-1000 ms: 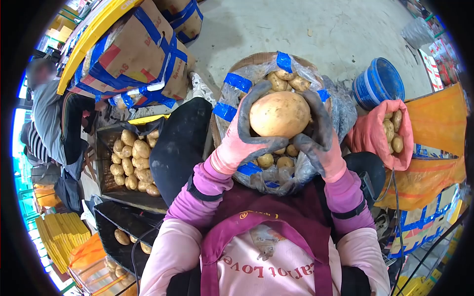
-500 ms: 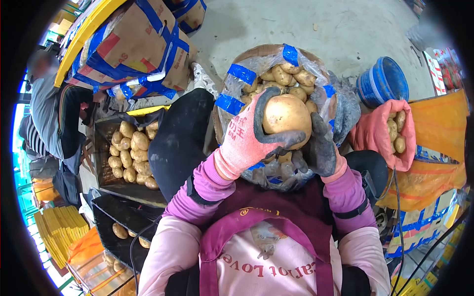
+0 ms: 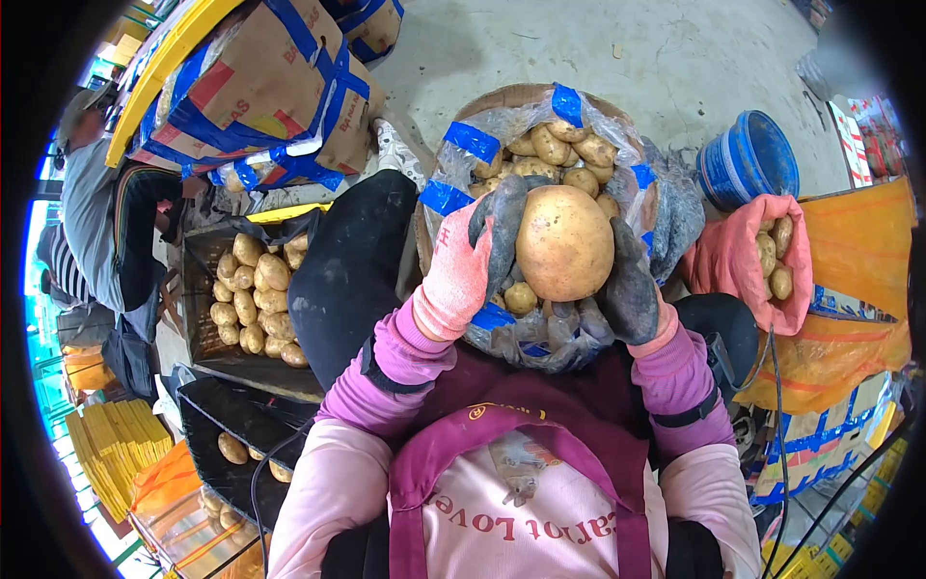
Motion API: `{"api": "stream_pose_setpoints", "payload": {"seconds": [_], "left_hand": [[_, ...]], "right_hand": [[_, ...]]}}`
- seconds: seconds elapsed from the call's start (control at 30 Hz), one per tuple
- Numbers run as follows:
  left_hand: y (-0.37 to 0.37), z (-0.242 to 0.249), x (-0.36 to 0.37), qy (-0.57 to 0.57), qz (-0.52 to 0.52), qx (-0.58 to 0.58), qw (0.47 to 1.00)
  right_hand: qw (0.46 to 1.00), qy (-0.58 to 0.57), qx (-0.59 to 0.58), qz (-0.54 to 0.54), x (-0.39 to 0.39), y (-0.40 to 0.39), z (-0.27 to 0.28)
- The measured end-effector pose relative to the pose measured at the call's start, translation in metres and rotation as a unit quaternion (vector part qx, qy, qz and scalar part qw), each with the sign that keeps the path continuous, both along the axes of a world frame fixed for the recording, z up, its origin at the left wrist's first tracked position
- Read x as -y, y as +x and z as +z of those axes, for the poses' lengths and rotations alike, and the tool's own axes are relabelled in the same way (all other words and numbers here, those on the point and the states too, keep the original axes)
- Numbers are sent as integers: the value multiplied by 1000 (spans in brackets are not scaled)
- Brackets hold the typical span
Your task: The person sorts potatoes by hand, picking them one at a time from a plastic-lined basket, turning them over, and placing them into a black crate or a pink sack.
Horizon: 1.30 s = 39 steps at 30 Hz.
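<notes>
A large round potato [image 3: 565,243] is held up between my two gloved hands, over a plastic-lined carton [image 3: 446,200] of potatoes. My left hand [image 3: 473,253], in a pink glove with a dark grey palm, presses its fingers along the potato's left side. Cupped around the right and lower right side is my right hand [image 3: 632,289], in a matching glove. The far fingertips of both hands are partly hidden. Smaller potatoes [image 3: 552,145] fill the carton below, and blue tape holds its clear liner at the rim.
A dark crate [image 3: 207,333] of potatoes stands at left, beside a black tray [image 3: 217,410] with a few more. At right are a blue bucket [image 3: 748,159] and a pink sack [image 3: 743,251] of potatoes. Taped cartons [image 3: 260,87] and a seated person [image 3: 96,203] are at upper left.
The potato has turned in my hands and shifted slightly right. My left hand has rolled from across its front to its left side. My right hand has barely moved.
</notes>
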State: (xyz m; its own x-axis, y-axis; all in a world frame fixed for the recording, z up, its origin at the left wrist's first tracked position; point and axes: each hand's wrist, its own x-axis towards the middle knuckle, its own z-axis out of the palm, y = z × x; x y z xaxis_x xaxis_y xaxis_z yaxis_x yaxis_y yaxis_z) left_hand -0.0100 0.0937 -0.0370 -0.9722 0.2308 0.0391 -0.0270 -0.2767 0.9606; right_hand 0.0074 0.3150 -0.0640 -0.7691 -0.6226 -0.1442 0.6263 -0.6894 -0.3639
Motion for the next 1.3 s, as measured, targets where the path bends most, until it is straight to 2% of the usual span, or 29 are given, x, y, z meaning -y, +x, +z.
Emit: {"api": "stream_pose_setpoints", "payload": {"seconds": [0.07,0.13,0.17,0.2,0.23,0.27,0.3,0.33,0.37,0.43,0.5,0.53,0.6,0.7,0.73,0.77,0.83,0.87,0.9,0.97,1.0,1.03,1.07,1.1,1.13,1.17,1.23,1.27,1.3], "left_hand": [[0,0,-2,7,3,6,1000],[0,1,-3,13,7,12,1000],[0,3,-3,170,-26,77,982],[-1,5,-4,320,-57,141,935],[-3,10,-3,321,-57,140,935],[-6,18,-3,177,-70,103,976],[-8,24,-2,28,-81,63,994],[-9,28,-3,29,-81,62,994],[-9,31,-5,36,-89,65,993],[-11,32,-5,44,-97,65,992],[-13,29,-1,136,-119,53,982],[-13,29,-1,135,-116,53,983],[-13,30,-1,110,-94,22,989],[-16,20,-1,177,-74,46,980],[-13,27,0,233,-73,63,968],[-11,30,7,229,-66,56,970],[-8,30,18,336,-102,161,922],[-6,30,22,342,-113,176,916],[-2,37,24,341,-118,175,916],[12,52,21,206,-29,183,961],[25,24,24,-4,2,-106,994],[19,-3,33,138,-51,174,974],[20,-17,30,220,-88,187,953],[31,-5,26,145,-78,165,973],[35,4,26,-10,-70,132,989],[33,18,26,-7,-103,179,978],[31,69,8,5,-117,187,975],[27,68,6,33,-97,203,974],[23,67,9,62,-70,220,971]], "right_hand": [[998,-62,17,15,1,-1,0],[1000,-3,16,-9,3,1,5],[998,55,13,-32,3,2,9],[998,55,13,-32,-1,4,17],[980,192,-54,-16,-8,5,28],[939,324,-119,1,-11,6,33],[939,324,-120,1,-7,5,33],[843,456,-261,-113,0,4,32],[697,562,-387,-221,3,3,30],[709,543,-382,-240,5,1,29],[759,479,-356,-261,11,2,34],[760,477,-357,-259,8,0,34],[674,545,-450,-215,-3,-8,30],[714,565,-374,-176,-7,-6,17],[766,542,-309,-154,-1,-4,27],[768,535,-316,-152,7,-5,29],[780,475,-346,-214,16,-4,34],[869,340,-311,-179,15,-2,35],[867,341,-313,-184,16,0,35],[910,257,-279,-166,20,2,39],[906,252,-303,-152,27,3,39],[859,301,-381,-164,30,1,36],[873,340,-331,-109,27,7,37],[916,277,-269,-111,26,14,46],[940,237,-226,-93,20,15,48],[933,242,-238,-120,13,11,30],[985,79,-83,-126,4,17,61],[985,-6,-63,-163,-3,14,58],[996,-65,-48,-29,-26,8,68]]}}
